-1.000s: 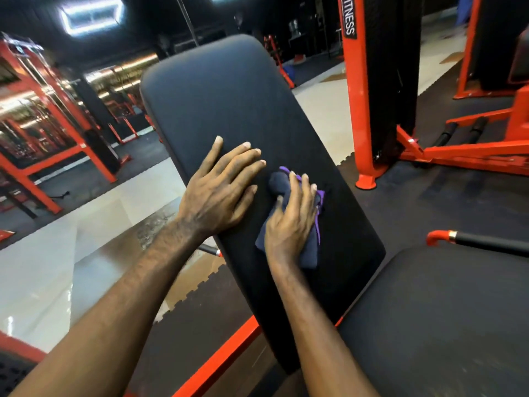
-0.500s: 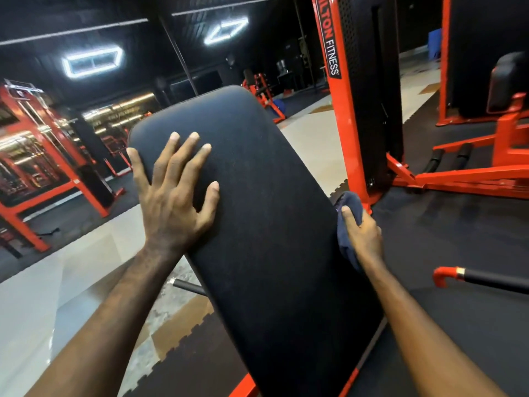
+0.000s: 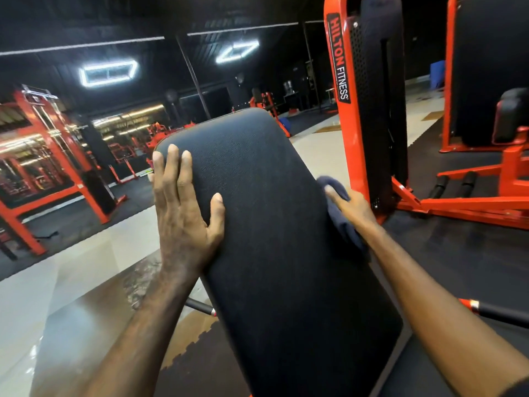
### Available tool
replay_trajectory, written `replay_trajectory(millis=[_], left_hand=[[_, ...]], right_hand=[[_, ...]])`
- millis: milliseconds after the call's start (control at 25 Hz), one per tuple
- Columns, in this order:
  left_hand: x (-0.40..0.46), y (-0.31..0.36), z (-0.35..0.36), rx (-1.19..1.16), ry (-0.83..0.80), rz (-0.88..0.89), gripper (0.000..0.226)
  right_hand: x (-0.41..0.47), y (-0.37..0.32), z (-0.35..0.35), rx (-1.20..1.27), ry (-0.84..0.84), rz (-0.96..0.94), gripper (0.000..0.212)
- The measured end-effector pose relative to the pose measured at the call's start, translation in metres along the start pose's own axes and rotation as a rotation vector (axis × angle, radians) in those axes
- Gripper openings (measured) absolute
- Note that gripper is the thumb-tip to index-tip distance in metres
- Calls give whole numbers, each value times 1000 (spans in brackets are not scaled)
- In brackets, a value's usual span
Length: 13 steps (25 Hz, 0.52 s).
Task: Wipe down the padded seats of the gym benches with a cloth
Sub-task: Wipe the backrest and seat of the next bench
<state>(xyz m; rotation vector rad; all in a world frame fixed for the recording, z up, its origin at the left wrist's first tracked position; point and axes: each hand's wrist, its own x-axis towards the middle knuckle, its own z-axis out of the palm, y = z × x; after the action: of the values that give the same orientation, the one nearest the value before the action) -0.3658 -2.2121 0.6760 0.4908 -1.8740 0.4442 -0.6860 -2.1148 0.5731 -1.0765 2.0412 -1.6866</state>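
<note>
A black padded bench back pad (image 3: 272, 224) slopes up and away from me in the middle of the view. My left hand (image 3: 183, 207) lies flat on its upper left edge, fingers spread, thumb on the pad face. My right hand (image 3: 353, 209) grips a dark blue cloth (image 3: 339, 216) pressed against the pad's right side edge, about halfway up. Part of the cloth is hidden behind the pad edge and under my fingers.
An orange weight-stack machine (image 3: 369, 110) stands just right of the pad, its base frame (image 3: 472, 204) running across the black rubber floor. An orange-tipped black handle (image 3: 501, 312) juts out at lower right. Orange racks (image 3: 57, 167) stand at far left beyond the tiled aisle (image 3: 86, 267).
My right hand carried the cloth from the pad's centre to its right side edge. My left hand slid up toward the top left corner. The view tilted upward.
</note>
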Motion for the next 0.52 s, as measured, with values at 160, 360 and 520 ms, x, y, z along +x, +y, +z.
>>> replay_trajectory(millis=[160, 360, 520], left_hand=[[0, 0, 0, 49, -46, 5, 77], [-2, 2, 0, 64, -49, 40, 69], [-1, -2, 2, 75, -63, 51, 66]], right_hand=[[-12, 69, -24, 86, -20, 69, 27], [-8, 37, 2, 206, -130, 83, 28], [52, -70, 15, 258, -25, -96, 40]])
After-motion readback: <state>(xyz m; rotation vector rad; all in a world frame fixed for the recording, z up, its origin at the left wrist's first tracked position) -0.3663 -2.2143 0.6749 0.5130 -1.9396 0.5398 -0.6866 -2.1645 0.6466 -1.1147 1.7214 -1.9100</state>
